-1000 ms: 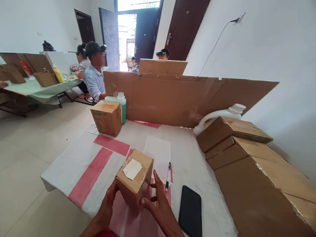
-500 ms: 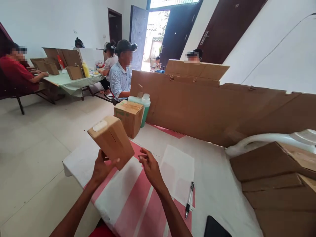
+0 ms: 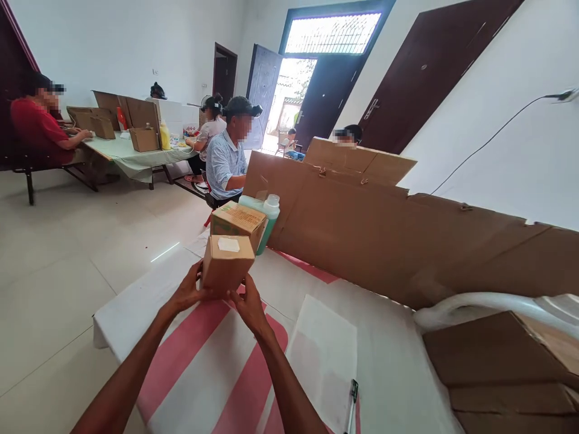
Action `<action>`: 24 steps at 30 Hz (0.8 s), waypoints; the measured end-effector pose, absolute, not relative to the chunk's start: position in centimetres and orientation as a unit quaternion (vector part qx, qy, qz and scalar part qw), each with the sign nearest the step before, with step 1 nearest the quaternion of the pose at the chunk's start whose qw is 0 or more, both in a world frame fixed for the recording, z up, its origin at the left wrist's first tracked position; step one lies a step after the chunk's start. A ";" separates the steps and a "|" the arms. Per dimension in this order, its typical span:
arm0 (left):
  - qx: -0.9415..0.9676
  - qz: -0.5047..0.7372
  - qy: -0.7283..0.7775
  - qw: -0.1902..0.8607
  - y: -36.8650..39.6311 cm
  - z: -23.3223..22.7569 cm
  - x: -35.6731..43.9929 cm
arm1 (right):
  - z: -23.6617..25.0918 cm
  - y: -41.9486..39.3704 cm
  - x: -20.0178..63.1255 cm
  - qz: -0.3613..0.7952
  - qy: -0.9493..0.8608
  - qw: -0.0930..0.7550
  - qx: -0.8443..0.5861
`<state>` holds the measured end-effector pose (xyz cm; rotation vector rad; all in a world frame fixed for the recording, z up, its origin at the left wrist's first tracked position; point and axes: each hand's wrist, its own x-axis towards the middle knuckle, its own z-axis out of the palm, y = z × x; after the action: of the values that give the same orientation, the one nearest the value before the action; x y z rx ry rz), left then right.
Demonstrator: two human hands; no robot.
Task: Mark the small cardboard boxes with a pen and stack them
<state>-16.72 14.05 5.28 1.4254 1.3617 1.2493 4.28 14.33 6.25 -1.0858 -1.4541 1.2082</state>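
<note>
A small brown cardboard box [image 3: 227, 268] with a white label on top is held between my two hands near the table's far left part. My left hand [image 3: 190, 289] grips its left side, fingers partly hidden behind it. Against the lower right edge of the box rests my right hand [image 3: 248, 304], thumb and fingers closed on it. Right behind it is another cardboard box [image 3: 237, 218] with print on its top. Whether the held box touches the table I cannot tell.
A bottle of green liquid [image 3: 270, 223] stands beside the rear box. A tall cardboard panel [image 3: 353, 223] borders the table [image 3: 389, 355]. White paper [image 3: 322, 355] and a pen [image 3: 351, 401] lie right of my arms. More cardboard boxes [image 3: 493, 355] sit at right. Several people work nearby.
The tilted box has been turned more upright and moved in front of the rear box. My right hand, apart from it before, now holds its right side. The view has tipped upward.
</note>
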 end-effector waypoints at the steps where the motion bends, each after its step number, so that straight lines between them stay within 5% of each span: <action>1: 0.565 0.494 0.528 0.397 15.2 5.1 -17.4 | 6.1 14.9 4.2 0.487 -0.598 0.458 -0.442; 24: 0.564 0.474 0.545 0.399 20.9 5.2 -16.9 | 4.8 17.3 1.9 0.414 -0.627 0.434 -0.496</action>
<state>-16.91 20.94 5.18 1.4271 1.3802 1.2006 1.93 17.30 4.82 -1.2358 -1.5626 1.0318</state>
